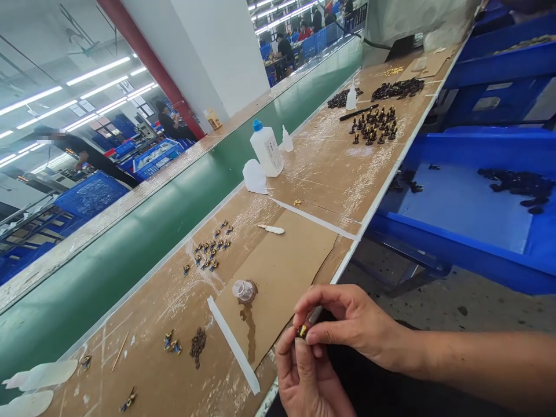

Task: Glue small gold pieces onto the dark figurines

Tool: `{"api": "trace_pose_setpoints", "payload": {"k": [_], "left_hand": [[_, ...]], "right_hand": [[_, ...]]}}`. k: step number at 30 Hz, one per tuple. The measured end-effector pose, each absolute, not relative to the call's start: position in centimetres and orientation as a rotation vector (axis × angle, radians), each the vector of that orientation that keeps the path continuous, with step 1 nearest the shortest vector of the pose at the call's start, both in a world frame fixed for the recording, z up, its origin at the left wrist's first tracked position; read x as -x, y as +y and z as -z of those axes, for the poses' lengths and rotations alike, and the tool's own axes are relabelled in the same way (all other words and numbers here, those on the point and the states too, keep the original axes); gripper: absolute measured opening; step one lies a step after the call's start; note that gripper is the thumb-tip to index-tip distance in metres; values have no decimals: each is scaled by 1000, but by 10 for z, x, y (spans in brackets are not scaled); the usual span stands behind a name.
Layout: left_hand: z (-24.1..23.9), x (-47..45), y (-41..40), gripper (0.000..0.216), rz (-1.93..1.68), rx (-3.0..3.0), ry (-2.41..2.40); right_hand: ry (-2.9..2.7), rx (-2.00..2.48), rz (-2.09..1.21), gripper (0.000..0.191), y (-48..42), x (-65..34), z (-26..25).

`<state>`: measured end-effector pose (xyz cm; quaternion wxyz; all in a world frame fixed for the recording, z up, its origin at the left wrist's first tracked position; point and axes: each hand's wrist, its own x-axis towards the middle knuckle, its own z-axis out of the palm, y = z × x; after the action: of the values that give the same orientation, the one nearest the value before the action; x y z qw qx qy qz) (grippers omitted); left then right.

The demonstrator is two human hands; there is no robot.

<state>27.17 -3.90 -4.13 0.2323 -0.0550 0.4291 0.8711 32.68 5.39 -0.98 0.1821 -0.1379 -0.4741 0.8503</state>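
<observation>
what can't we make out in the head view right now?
All in the head view:
- Small dark-and-yellow piece: full shape hidden by the fingertips of the left hand and right hand.
- Left wrist: cut off by the bottom edge.
- Blue-capped bottle: label text too small to read.
- Large blue tray: far right end cut off by the right edge.
- Lower-left squeeze bottle: cut off by the bottom edge.

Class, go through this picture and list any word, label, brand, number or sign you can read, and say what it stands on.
No text here can be read.
White plastic bottle with a blue cap: dark print on its side, too small to read.
Blue plastic crate at upper right: pale patches, nothing readable.
White rectangular sheets at back left: too small and blurred.
Small held black-and-yellow piece: no lettering can be made out.
</observation>
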Motion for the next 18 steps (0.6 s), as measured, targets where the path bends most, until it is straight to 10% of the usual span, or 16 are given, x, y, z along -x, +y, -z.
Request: {"api": "trace_pose_setpoints", "payload": {"k": [18], "left_hand": [[18,-294,-45,26,-2183,111,1505]], "right_hand": [[-1584,317,-2343,23,72,-333,3]]}}
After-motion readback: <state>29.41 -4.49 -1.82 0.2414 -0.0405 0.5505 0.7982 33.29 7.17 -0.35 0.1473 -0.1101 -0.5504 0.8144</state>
